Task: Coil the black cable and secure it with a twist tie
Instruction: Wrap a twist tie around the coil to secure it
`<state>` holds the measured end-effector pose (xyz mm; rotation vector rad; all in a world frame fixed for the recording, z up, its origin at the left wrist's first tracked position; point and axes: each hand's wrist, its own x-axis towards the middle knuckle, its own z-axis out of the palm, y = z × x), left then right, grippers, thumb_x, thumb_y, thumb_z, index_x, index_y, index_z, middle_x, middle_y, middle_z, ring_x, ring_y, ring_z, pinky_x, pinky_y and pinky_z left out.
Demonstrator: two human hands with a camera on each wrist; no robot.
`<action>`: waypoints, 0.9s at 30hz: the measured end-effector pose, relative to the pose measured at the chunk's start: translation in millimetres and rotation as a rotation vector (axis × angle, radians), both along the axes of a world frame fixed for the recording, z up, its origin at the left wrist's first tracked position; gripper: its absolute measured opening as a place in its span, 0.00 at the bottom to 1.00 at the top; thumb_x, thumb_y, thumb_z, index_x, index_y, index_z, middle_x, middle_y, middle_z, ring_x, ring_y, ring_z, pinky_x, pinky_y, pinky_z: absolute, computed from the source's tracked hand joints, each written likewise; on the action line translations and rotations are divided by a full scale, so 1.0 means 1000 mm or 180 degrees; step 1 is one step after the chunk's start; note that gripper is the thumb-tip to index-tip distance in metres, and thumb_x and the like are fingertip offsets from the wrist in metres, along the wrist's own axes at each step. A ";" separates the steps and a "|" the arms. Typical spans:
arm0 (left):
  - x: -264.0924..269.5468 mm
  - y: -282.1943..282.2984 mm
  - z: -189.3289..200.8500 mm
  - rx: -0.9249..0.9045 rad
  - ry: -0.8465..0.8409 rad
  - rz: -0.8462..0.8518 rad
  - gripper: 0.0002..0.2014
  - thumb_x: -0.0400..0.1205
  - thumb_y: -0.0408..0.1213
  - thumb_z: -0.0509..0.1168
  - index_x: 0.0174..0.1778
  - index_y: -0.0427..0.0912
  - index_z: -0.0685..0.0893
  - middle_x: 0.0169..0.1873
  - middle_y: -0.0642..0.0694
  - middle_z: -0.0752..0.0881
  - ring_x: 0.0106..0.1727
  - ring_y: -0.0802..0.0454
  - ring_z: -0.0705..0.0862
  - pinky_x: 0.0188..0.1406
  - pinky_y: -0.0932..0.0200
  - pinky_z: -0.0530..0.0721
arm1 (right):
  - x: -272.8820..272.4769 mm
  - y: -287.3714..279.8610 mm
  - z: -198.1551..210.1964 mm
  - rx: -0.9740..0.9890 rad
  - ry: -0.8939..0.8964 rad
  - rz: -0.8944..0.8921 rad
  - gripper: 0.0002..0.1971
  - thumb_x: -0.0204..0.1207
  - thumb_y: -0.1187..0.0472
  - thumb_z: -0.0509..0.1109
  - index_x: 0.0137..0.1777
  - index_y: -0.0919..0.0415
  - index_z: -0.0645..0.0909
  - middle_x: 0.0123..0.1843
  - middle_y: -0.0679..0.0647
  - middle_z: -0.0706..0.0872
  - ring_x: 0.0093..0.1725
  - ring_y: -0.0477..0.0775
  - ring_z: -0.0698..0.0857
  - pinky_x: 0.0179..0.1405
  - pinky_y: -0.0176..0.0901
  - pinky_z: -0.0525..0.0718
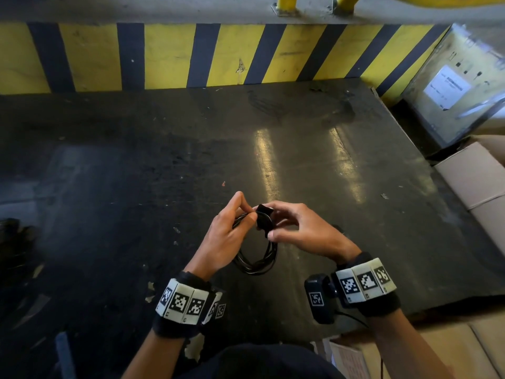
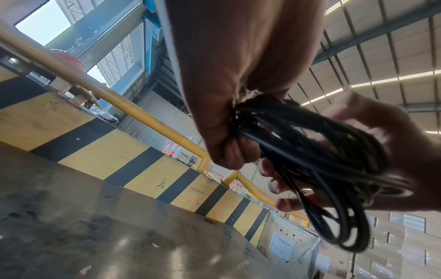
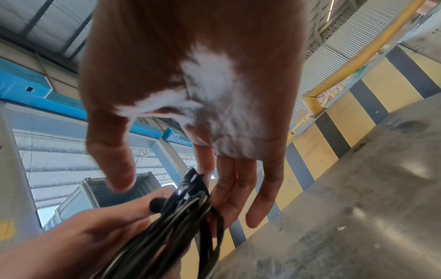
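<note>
- A dark glove-like heap [image 1: 13, 236] lay at the table's left edge, about 9 o'clock from the hands, well apart from them.
- The dark worn table [image 1: 109, 165] stretched wide and bare from 9 to 12 o'clock of the hands, giving room on that side up to the yellow-and-black striped kerb [image 1: 169, 56] along its far edge.
- The left hand [image 1: 229, 228] was raised above the table near its front edge, fingers curled, thumb and forefinger pinching the top of the coiled black cable [image 1: 257, 258]; in the left wrist view the bundled loops [image 2: 310, 160] ran out of its closed fingers.
- The coil hung between the two hands, its lower loops just above the table at 6 o'clock from the fingertips.
- A black strap-like tie [image 1: 264, 218] sat wrapped at the top of the coil; its exact kind could not be told.
- The right hand [image 1: 297, 228] met the coil at that tie, thumb and forefinger closed on it, the other fingers only loosely bent, as the right wrist view [image 3: 203, 113] showed.
- Cardboard boxes [image 1: 475, 184] crowded the table's right edge at 2 to 4 o'clock, with a film-wrapped crate [image 1: 448, 86] beyond the far right corner.
</note>
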<state>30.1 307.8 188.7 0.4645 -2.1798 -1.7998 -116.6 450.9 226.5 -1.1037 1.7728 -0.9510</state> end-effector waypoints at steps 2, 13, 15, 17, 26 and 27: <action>-0.002 0.001 0.003 0.0126 0.0042 0.0069 0.08 0.87 0.38 0.63 0.46 0.40 0.73 0.34 0.50 0.84 0.35 0.53 0.80 0.37 0.49 0.77 | 0.001 0.003 -0.003 -0.0063 0.0436 0.0123 0.31 0.72 0.58 0.79 0.76 0.47 0.77 0.60 0.49 0.91 0.61 0.47 0.88 0.68 0.48 0.85; -0.011 0.010 0.003 0.0439 0.0033 0.0283 0.10 0.87 0.33 0.64 0.39 0.43 0.74 0.31 0.48 0.80 0.33 0.50 0.75 0.33 0.52 0.75 | 0.013 0.005 -0.021 -0.0864 0.0807 -0.0748 0.18 0.72 0.65 0.82 0.60 0.56 0.84 0.44 0.51 0.92 0.48 0.46 0.92 0.60 0.43 0.88; -0.012 0.011 0.005 0.0555 0.0021 0.0307 0.12 0.88 0.30 0.63 0.38 0.44 0.74 0.30 0.45 0.78 0.31 0.53 0.73 0.30 0.59 0.73 | 0.014 0.008 -0.021 -0.0989 0.0883 -0.0890 0.14 0.72 0.61 0.83 0.56 0.56 0.86 0.44 0.49 0.93 0.48 0.45 0.92 0.57 0.42 0.88; -0.012 0.011 0.007 0.0754 0.0035 0.0277 0.12 0.88 0.27 0.62 0.39 0.42 0.74 0.32 0.37 0.75 0.30 0.53 0.72 0.28 0.62 0.71 | 0.014 0.010 -0.021 -0.1121 0.1020 -0.0982 0.11 0.73 0.59 0.83 0.53 0.57 0.88 0.44 0.48 0.94 0.47 0.44 0.92 0.54 0.43 0.89; -0.014 0.018 0.007 0.1361 -0.0074 0.0139 0.09 0.89 0.28 0.62 0.42 0.39 0.74 0.28 0.49 0.74 0.30 0.56 0.72 0.29 0.64 0.72 | 0.012 0.019 -0.033 -0.1504 0.2306 -0.1231 0.06 0.75 0.59 0.81 0.47 0.60 0.91 0.43 0.49 0.94 0.42 0.46 0.90 0.46 0.50 0.87; -0.015 0.020 0.008 0.1347 -0.0086 0.0102 0.08 0.89 0.28 0.62 0.43 0.39 0.74 0.28 0.48 0.74 0.30 0.55 0.72 0.29 0.64 0.72 | 0.012 0.019 -0.034 -0.1493 0.2200 -0.1351 0.05 0.75 0.59 0.81 0.47 0.60 0.91 0.42 0.49 0.94 0.41 0.46 0.90 0.46 0.50 0.87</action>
